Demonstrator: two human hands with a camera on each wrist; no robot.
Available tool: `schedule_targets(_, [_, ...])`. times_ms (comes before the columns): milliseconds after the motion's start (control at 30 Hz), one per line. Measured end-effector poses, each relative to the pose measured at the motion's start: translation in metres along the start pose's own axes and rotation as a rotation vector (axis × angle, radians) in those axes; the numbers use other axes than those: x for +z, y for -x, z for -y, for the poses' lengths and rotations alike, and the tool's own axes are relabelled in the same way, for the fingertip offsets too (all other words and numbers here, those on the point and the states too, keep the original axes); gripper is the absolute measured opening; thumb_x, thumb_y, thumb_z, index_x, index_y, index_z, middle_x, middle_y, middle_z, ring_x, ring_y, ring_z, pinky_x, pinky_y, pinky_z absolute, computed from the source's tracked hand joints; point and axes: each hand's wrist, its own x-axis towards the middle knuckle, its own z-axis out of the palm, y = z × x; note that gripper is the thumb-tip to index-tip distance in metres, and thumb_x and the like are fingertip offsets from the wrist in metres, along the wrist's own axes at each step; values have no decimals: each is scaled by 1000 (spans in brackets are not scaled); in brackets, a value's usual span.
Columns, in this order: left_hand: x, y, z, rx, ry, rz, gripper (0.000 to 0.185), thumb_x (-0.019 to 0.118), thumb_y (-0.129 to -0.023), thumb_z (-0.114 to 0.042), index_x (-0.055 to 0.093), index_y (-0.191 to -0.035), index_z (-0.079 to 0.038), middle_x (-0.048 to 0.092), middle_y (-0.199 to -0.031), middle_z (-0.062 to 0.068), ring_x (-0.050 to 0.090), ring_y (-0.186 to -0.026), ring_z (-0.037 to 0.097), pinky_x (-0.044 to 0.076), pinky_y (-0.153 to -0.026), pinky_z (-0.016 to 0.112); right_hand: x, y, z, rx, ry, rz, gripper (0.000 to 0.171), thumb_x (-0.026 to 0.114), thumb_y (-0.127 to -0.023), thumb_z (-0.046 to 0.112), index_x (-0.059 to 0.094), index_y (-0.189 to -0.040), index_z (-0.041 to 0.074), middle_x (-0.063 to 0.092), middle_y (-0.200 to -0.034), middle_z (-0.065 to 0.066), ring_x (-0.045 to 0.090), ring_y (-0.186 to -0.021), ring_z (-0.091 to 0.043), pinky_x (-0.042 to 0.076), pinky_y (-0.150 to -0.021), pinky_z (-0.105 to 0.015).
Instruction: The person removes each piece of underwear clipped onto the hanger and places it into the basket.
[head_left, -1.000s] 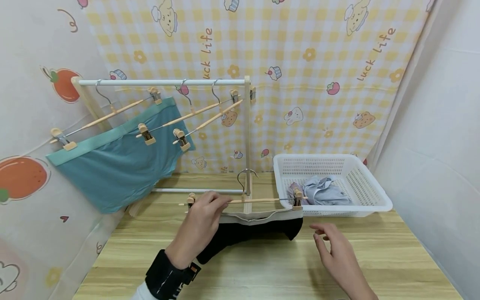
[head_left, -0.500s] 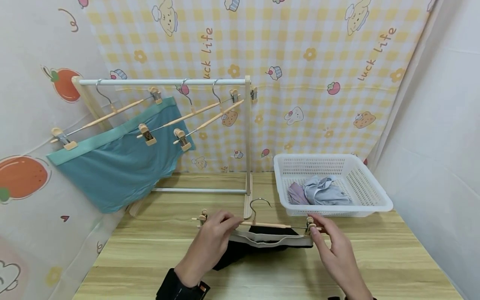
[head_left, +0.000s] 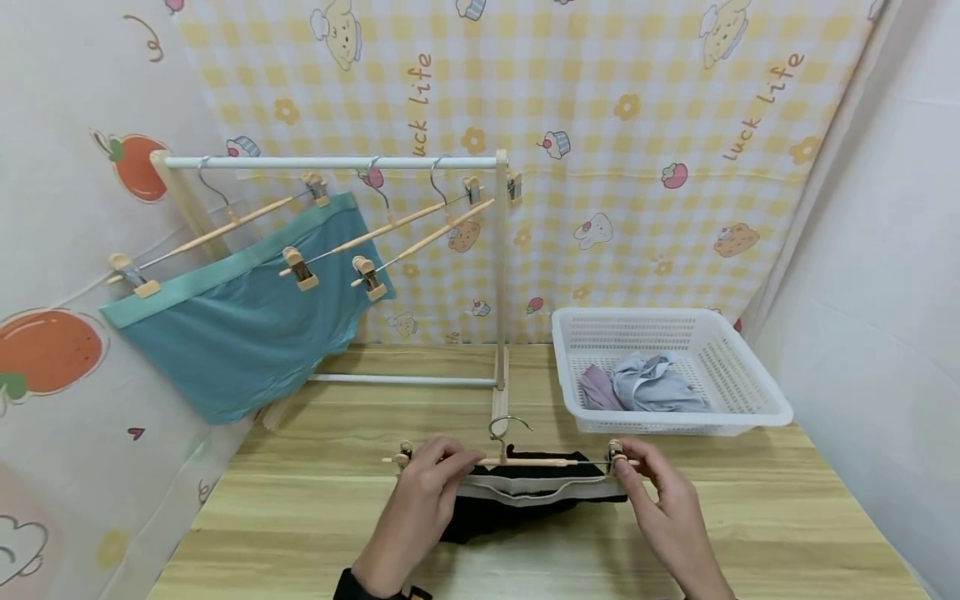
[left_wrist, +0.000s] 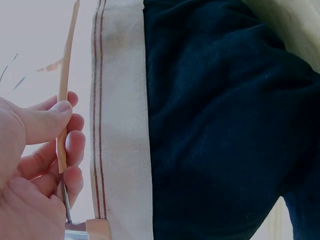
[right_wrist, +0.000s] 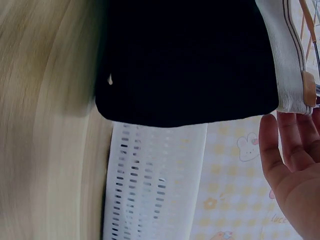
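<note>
The left hand (head_left: 422, 500) pinches the wooden bar of a clip hanger (head_left: 510, 460), thumb over and fingers (left_wrist: 70, 150) curled under, which keeps the bar level just above the table (head_left: 300, 500). At the bar's far end the right hand (head_left: 660, 508) has its fingertips at the end clip (head_left: 616, 454); whether they squeeze it or only steady it cannot be told, and the right wrist view shows the fingers (right_wrist: 287, 145) fairly straight beside that clip. Between the two hands hang black underpants (head_left: 525, 500), white waistband up and caught in the clips, so the cloth drapes down onto the table. Just beyond the right hand sits a white basket (head_left: 750, 392) holding more crumpled garments (head_left: 645, 382). Beyond the left hand stands a drying rack (head_left: 330, 163) with empty clip hangers and teal underpants (head_left: 240, 333) hung.
</note>
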Motion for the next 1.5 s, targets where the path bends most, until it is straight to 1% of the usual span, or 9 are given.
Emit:
schedule_targets(200, [3,4,-1,-8,2,-16,33,85,-84,11,84,-108,-12,67,-95,-7,64,-92,5,52,-81,9,2,2,2,23,-45,-16,24,68,-101,-6,76,-118,9,76,-106,8,70,-94,3,52,-83,-9])
schedule_targets(300, [3,6,-2,-37,2,-12,35,85,-83,11,85,-108,-14,67,-95,-8,63,-90,3,52,-77,10,2,2,2,38,-64,-5,23,68,-102,-6,76,-120,6,77,-106,9,70,-93,2,53,-83,-11])
schedule_targets(467, [6,10,-4,-85,13,-41,31,84,-84,10,86,-104,-14,68,-93,-8,62,-88,2,53,-75,9,2,2,2,77,-80,22,24,67,-103,-3,75,-125,5,76,-110,16,71,-95,2,54,-85,-11])
schedule_targets(667, [11,13,-4,-88,18,-69,28,84,-84,10,86,-102,-11,70,-93,-6,65,-88,5,52,-78,7,4,3,3,89,-102,24,24,66,-105,-2,75,-125,5,75,-107,15,71,-95,2,54,-84,-12])
schedule_targets(800, [14,15,-6,-71,10,-92,29,86,-82,11,86,-102,-10,70,-94,-6,67,-91,8,53,-82,8,4,3,2,86,-141,25,22,64,-105,-4,73,-124,1,75,-107,13,72,-96,1,55,-85,-12])
schedule_targets(1000, [20,16,-10,-57,-11,-105,35,88,-78,13,86,-103,-12,71,-95,-6,67,-90,9,55,-83,9,1,4,-2,93,-266,49,20,57,-107,-7,67,-124,-7,76,-111,1,72,-101,-2,57,-85,-14])
schedule_targets(1133, [20,16,-12,-63,-18,-98,36,88,-77,14,86,-103,-12,71,-95,-6,67,-90,9,55,-83,9,0,4,-6,65,-339,60,21,53,-107,-10,65,-125,-10,76,-114,2,71,-105,-3,56,-89,-13])
schedule_targets(1267, [20,14,-12,-62,-24,-89,35,87,-79,13,86,-104,-12,70,-95,-5,67,-91,8,53,-84,7,2,3,-10,38,-392,36,20,51,-106,-14,64,-122,-13,75,-114,7,71,-106,-1,56,-91,-13])
schedule_targets(1500, [22,11,-15,-56,-31,-75,34,86,-81,12,86,-105,-12,70,-94,-6,67,-91,8,52,-85,6,6,1,-14,37,-419,-54,16,52,-104,-18,65,-112,-14,77,-104,5,70,-91,-4,55,-78,-14])
